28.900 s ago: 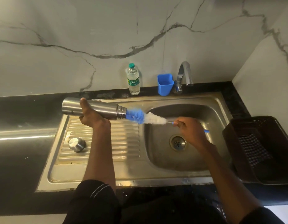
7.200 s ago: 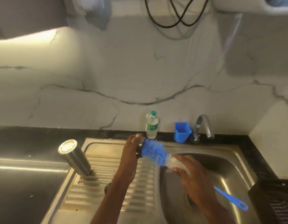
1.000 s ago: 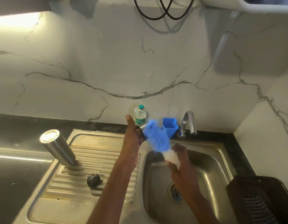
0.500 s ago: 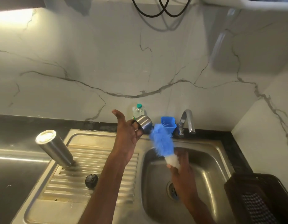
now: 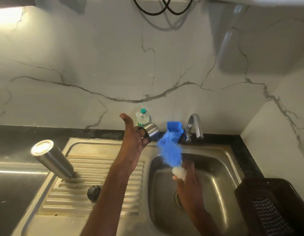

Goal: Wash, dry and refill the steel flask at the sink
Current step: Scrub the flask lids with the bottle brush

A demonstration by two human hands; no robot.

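Flask (image 5: 52, 161) stands upside down, tilted, on the drainboard (image 5: 100, 184), likely draining, while our left hand (image 5: 133, 143) pinches its steel cup lid (image 5: 152, 131) above the sink (image 5: 221, 167) and our right hand (image 5: 190, 183) grips the blue bottle brush (image 5: 170, 152) to scrub it.

Left hand (image 5: 136, 142) holds a steel cap (image 5: 152, 131) above the drainboard; right hand (image 5: 190, 181) grips a blue bottle brush (image 5: 170, 152) over the sink (image 5: 221, 171); steel flask (image 5: 52, 160) stands inverted, tilted.
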